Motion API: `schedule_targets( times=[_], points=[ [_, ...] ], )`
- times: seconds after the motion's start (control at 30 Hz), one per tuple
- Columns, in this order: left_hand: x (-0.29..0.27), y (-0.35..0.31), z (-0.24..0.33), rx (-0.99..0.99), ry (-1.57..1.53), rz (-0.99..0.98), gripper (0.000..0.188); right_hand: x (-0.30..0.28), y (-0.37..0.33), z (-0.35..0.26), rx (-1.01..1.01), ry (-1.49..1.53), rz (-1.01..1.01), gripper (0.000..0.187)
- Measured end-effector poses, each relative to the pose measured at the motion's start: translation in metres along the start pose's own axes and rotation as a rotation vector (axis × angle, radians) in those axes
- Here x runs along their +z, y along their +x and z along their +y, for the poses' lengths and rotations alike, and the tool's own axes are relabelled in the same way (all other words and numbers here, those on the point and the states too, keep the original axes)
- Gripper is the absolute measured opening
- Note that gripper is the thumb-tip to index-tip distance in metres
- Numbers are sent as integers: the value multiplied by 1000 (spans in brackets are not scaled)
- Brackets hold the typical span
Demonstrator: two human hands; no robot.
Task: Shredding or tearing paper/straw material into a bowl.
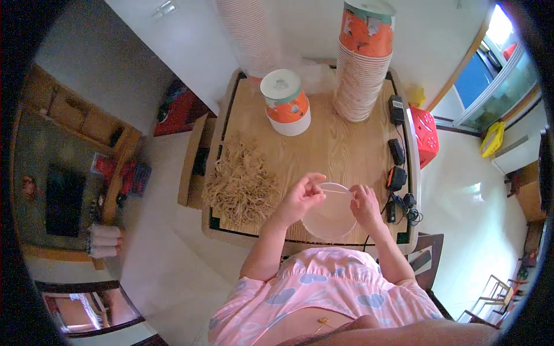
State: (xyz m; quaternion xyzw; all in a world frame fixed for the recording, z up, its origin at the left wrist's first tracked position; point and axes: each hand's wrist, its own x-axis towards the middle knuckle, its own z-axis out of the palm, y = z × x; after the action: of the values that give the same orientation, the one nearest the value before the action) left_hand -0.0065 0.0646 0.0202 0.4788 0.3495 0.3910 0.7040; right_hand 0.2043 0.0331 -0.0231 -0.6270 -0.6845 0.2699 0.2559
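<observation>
A white paper bucket (328, 222) stands at the table's near edge, its open mouth facing up. Across its far rim runs a thin, light cord (334, 191). My left hand (306, 197) pinches the cord's left end between thumb and fingers, just beside the rim. On the right side of the rim, my right hand (366, 209) has its fingers closed at the cord's other end; the fingertips are partly hidden. Left of the bucket lies a loose heap of tan twine cords (239, 181).
Upside-down orange and white buckets (288, 106) sit mid-table. Tall nested bucket stacks rise at the back right (362, 81) and back left (245, 37). Black adapters (396, 150) and cables line the table's right edge. A red stool (425, 135) stands beyond it; an open cardboard box (193, 167) is at left.
</observation>
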Motion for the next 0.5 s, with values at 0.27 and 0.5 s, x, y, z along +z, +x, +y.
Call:
schedule_targets(
  times=[0.27, 0.5],
  points=[
    [14, 14, 2, 278, 614, 88, 32, 0, 32, -50, -183, 88, -160, 21],
    [-56, 3, -75, 339, 639, 666, 49, -12, 50, -67, -223, 294, -199, 14]
  ],
)
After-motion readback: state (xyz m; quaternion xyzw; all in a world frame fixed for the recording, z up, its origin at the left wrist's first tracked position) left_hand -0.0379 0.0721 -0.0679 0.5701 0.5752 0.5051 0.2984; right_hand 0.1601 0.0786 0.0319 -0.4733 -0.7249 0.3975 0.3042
